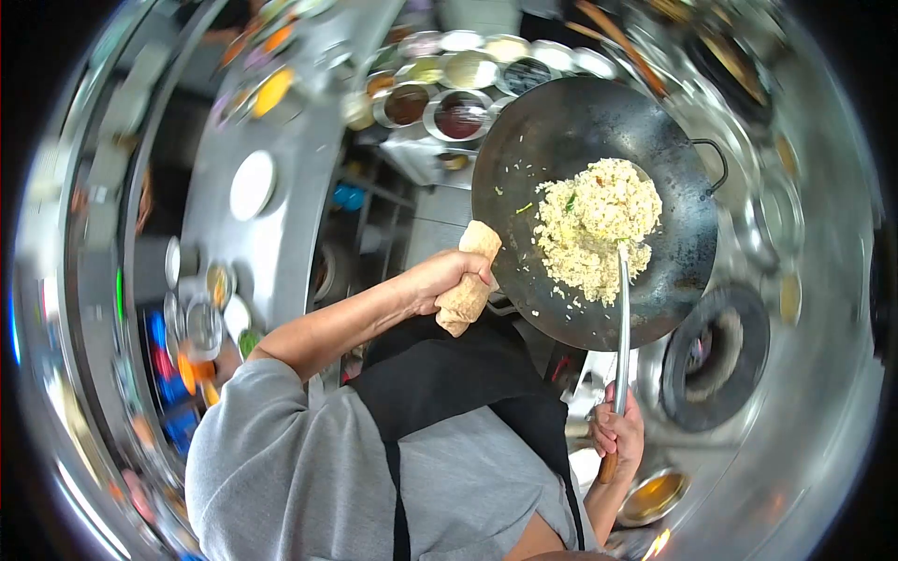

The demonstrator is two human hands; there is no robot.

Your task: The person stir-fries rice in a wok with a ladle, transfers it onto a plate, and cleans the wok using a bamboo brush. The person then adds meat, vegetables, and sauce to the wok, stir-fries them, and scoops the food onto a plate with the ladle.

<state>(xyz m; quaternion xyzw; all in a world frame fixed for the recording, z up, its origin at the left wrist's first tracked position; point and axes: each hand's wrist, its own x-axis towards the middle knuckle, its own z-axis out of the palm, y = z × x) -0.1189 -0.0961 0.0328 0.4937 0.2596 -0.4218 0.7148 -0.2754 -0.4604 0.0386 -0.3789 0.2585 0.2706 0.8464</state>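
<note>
A large dark wok (678, 252) holds fried rice (575, 248) with bits of green in it. My left hand (454, 279) is wrapped round a folded beige cloth (463, 304) at the wok's left rim. Closed round the wooden handle of a long metal ladle (624, 327) is my right hand (619, 435), below the wok. The ladle's head lies under a mound of rice, so its bowl is mostly hidden. Some loose grains stick to the wok's left inner side.
Metal bowls of sauces (460, 116) stand beyond the wok. A black burner ring (718, 360) is at the right, with a bowl of yellow liquid (655, 496) below it. A steel counter (215, 224) at the left bears white plates (253, 185). Small flames show near the bottom edge.
</note>
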